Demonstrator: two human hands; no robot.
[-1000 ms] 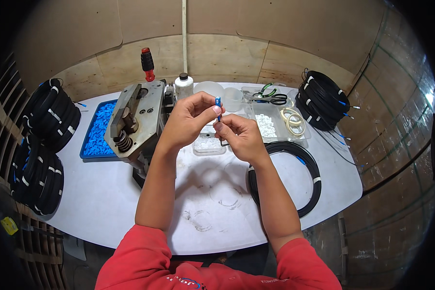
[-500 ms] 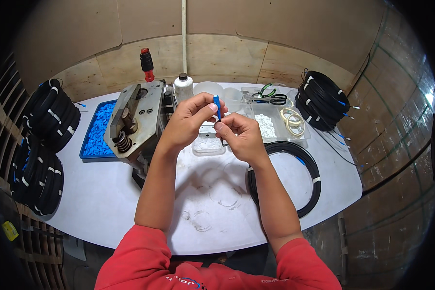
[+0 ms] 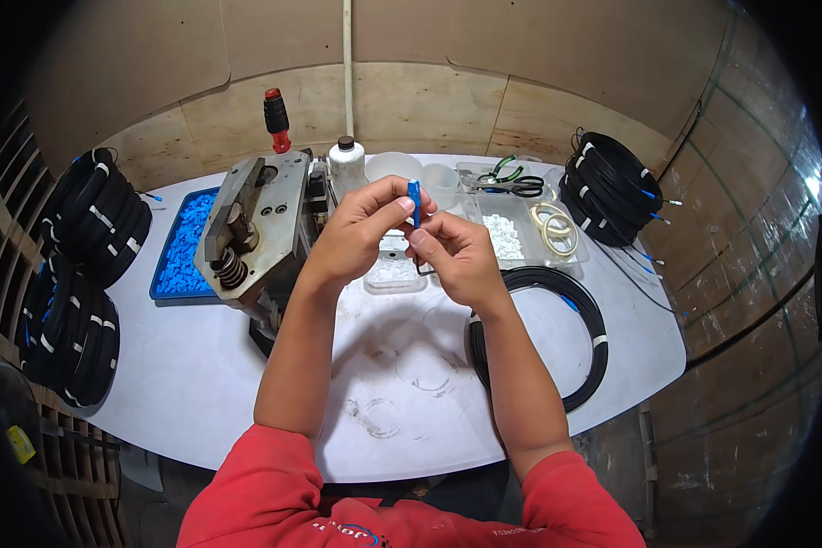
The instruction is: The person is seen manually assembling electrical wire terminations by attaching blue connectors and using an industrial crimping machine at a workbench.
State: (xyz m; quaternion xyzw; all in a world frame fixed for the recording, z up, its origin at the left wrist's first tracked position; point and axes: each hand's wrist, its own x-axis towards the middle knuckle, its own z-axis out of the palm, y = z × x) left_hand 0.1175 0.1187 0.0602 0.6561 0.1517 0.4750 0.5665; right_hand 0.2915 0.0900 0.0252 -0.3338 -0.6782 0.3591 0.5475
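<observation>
Above the middle of the table, my left hand (image 3: 361,233) pinches a small blue fibre-optic connector (image 3: 416,192) between thumb and fingers, its top end pointing up. Just below and to the right, my right hand (image 3: 457,256) is closed at the connector's lower end. A short bit of black cable (image 3: 419,267) shows under the right fingers. What else those fingers grip is hidden. Beside my right forearm lies a coil of black cable (image 3: 595,365) with a blue connector end inside its ring. Behind my hands sits a clear box (image 3: 395,285) with small white pieces.
A metal hand press (image 3: 279,205) with a red-and-black handle stands left, beside a blue tray (image 3: 187,295) of blue pieces. Behind are a white bottle (image 3: 346,166), pliers and scissors (image 3: 521,187), and white parts (image 3: 502,237). Black cable coils (image 3: 603,192) stand at both sides.
The blue connector has shifted slightly right and its top face has turned a little. My right hand has moved slightly closer to my left. Both hands keep their hold.
</observation>
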